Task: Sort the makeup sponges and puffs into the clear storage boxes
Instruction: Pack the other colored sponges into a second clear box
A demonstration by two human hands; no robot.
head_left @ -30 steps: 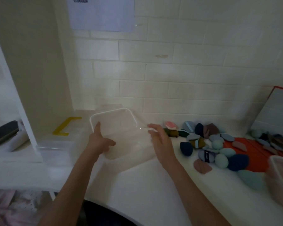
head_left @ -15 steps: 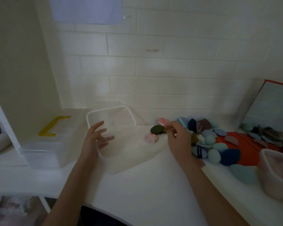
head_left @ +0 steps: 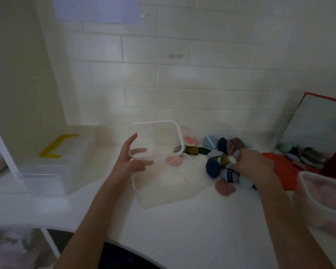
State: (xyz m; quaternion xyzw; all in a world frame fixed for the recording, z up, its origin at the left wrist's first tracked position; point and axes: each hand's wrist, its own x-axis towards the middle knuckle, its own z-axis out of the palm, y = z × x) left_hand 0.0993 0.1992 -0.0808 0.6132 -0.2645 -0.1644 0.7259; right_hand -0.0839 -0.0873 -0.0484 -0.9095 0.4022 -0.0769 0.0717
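1. The left hand [head_left: 131,161] steadies the clear square plastic storage box [head_left: 159,162], fingers spread loosely over its near-left rim, thumb raised.
2. A pink round puff [head_left: 174,161] and a grey piece already lie inside, just beyond those fingertips.
3. The right hand [head_left: 252,164] is buried in the pile of blue, green and brown sponges and puffs [head_left: 221,162], fingers curled around something pale; what exactly, I cannot tell.
4. Advice: pinch one piece cleanly, lift clear of its neighbours, carry it over the rim and release low inside, with the box held steady.
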